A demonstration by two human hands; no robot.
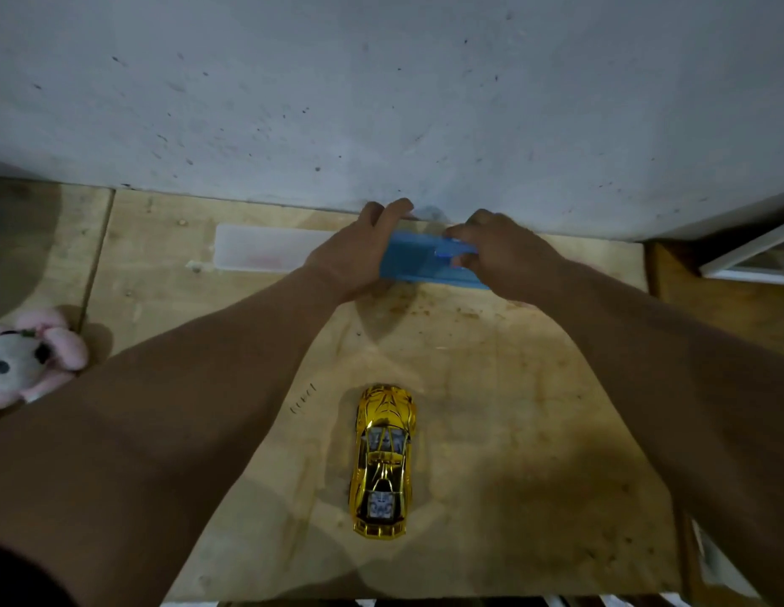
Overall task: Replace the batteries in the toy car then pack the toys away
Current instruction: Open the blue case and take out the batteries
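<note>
Both hands on flat blue plastic box by wall: left hand grips left end, right hand pinches small blue piece on top (maybe catch). Shiny gold toy car sits alone, near edge of wooden surface. Hold box steady, open slowly.

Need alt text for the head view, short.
Both hands hold a blue box at the far edge of a wooden table, by the wall: left hand at its left end, right hand on top. Nearer sits a gold toy car; a pink plush toy lies far left.
</note>
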